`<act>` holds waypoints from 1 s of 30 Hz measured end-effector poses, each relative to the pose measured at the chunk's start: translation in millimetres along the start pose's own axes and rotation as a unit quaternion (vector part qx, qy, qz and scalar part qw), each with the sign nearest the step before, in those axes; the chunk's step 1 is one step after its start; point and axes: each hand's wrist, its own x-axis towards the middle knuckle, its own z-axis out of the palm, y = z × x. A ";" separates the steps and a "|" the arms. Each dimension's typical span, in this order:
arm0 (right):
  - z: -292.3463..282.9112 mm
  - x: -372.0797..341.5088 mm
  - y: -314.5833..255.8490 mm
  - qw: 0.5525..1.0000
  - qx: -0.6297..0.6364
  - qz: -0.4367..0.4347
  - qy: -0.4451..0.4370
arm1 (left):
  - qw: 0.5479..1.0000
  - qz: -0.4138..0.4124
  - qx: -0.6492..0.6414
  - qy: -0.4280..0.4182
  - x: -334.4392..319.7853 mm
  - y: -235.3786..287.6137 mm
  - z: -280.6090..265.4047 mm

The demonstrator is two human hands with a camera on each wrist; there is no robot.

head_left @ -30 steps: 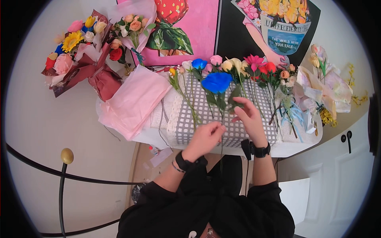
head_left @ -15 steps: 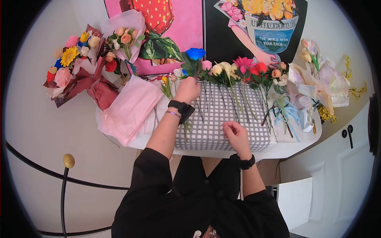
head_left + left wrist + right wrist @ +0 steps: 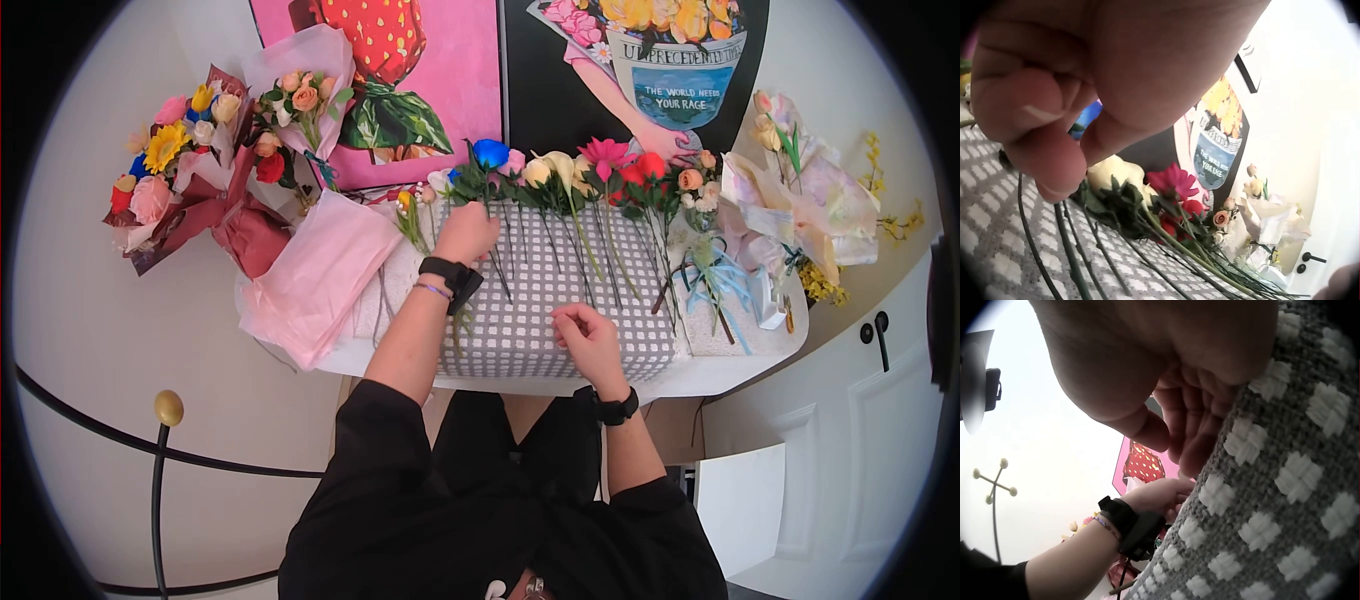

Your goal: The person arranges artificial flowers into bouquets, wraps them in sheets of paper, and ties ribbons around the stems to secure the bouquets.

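At the back left of the flower row, the left hand [image 3: 468, 232] pinches the stem just below a blue rose [image 3: 491, 153]. In the left wrist view its thumb and fingertips meet above dark green stems [image 3: 1071, 256], the blue petals [image 3: 1089, 115] partly hidden behind the hand. Beside it on the checked cloth [image 3: 520, 325] lie cream flowers [image 3: 538, 172], a magenta flower [image 3: 605, 156] and red flowers [image 3: 650, 166], stems toward the person. The right hand [image 3: 590, 345] rests over the cloth's front part, fingers loosely curled, holding nothing; the cloth [image 3: 1260, 531] is close beside it.
Pink wrapping sheets [image 3: 325, 275] lie left of the cloth, near a yellow tulip [image 3: 405, 200]. Wrapped bouquets [image 3: 240, 225] stand at the back left, another [image 3: 800, 200] at the right. Blue ribbon [image 3: 722, 280] lies right of the cloth, and two paintings [image 3: 440, 60] stand behind.
The left hand has moved forward and left with the blue rose, which has then come lower into the row. The right hand has left the rose and drawn back toward the cloth's front.
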 end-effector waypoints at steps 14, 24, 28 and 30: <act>-34.2 -6.2 -23.8 0.996 -0.085 -0.033 -0.010 | 0.967 0.186 -0.166 -0.053 -126.6 31.1 94.7; -243.0 59.0 -150.7 0.850 -0.428 -0.159 0.264 | 0.961 0.229 -0.153 0.006 -128.0 20.7 104.5; -315.8 109.2 -186.5 0.749 -0.521 -0.159 0.377 | 0.963 0.213 -0.167 0.010 -129.1 21.0 103.6; -360.9 135.0 -177.0 0.668 -0.603 -0.147 0.409 | 0.962 0.214 -0.168 0.019 -128.8 20.9 105.2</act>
